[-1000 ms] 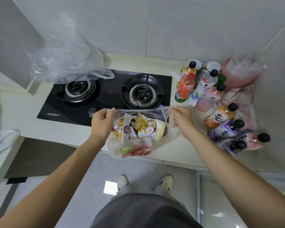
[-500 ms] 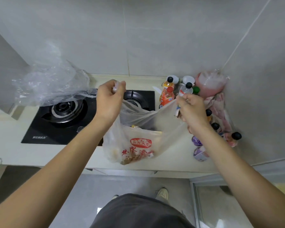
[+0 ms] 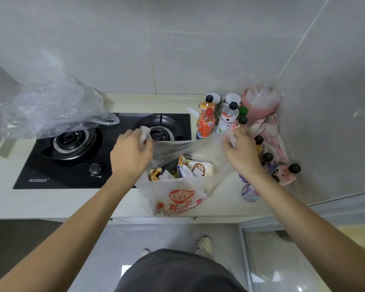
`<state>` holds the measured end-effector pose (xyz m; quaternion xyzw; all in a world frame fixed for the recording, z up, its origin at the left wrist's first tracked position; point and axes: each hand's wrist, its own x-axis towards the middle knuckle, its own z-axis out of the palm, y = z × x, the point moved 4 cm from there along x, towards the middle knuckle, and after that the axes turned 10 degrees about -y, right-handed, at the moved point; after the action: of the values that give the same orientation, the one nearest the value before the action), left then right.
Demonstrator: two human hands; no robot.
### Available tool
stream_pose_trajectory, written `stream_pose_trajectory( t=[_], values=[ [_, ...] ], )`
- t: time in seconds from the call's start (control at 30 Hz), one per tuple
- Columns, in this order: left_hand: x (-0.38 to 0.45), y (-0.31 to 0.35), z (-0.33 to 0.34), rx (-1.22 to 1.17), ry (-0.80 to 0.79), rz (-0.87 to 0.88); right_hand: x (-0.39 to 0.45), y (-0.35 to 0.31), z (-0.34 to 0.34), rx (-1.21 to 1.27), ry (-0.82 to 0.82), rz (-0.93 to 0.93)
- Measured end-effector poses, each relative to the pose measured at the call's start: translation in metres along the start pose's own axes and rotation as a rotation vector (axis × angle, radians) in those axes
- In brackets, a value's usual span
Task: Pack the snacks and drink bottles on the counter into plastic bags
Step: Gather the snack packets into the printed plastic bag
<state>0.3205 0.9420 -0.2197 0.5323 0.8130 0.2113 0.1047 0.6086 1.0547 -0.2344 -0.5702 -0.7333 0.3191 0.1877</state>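
Bag (image 3: 178, 199): thin, soft film, light load; take by handles, bottom sags. Sits at worktop (image 3: 61, 202) edge, mouth wide. Left hand (image 3: 131, 154) pinches one handle, right hand (image 3: 241, 153) other. Inside: snacks (image 3: 188, 168). Bottles (image 3: 227, 118) unpacked in corner, heavier, rigid, likely slippery. Spare bag (image 3: 50, 108) over stove (image 3: 76, 152).

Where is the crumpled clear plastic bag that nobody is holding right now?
Head view, left side: the crumpled clear plastic bag lies on the black gas stove, draped over its left burner.
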Motion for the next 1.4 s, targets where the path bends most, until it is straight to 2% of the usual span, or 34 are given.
stream_pose_trajectory(
  t=[0.1, 0.17, 0.23, 0.3, 0.4, 0.5, 0.7, 0.8, 1.03, 1.3, 1.4],
  values=[
    [-0.010, 0.005, 0.000, 0.202, 0.152, 0.150, -0.002, -0.002, 0.005, -0.228, 0.075, -0.162],
    [-0.014, 0.010, 0.003, 0.238, 0.149, 0.323, -0.002, -0.011, 0.004, -0.308, 0.133, -0.321],
    [-0.016, 0.013, 0.015, 0.295, 0.007, 0.485, 0.002, -0.016, 0.010, -0.401, 0.072, -0.507],
    [-0.017, 0.009, 0.033, 0.380, -0.168, 0.555, 0.008, -0.009, 0.025, -0.458, -0.076, -0.657],
    [-0.017, -0.005, 0.056, 0.460, -0.323, 0.518, 0.013, 0.017, 0.052, -0.511, -0.251, -0.760],
    [-0.020, -0.017, 0.078, 0.510, -0.420, 0.517, 0.015, 0.042, 0.074, -0.562, -0.337, -0.788],
    [-0.013, -0.035, 0.111, 0.619, -0.558, 0.404, 0.024, 0.075, 0.112, -0.667, -0.554, -0.636],
    [-0.011, -0.037, 0.117, 0.664, -0.574, 0.314, 0.025, 0.084, 0.124, -0.699, -0.643, -0.573],
    [-0.013, -0.040, 0.120, 0.735, -0.589, 0.212, 0.031, 0.103, 0.137, -0.731, -0.727, -0.410],
    [-0.015, -0.055, 0.130, 0.690, -0.655, 0.255, 0.034, 0.116, 0.136, -0.802, -0.834, -0.260],
    [-0.022, -0.061, 0.134, 0.717, -0.740, 0.203, 0.033, 0.119, 0.139, -0.815, -0.856, -0.229]
  ],
)
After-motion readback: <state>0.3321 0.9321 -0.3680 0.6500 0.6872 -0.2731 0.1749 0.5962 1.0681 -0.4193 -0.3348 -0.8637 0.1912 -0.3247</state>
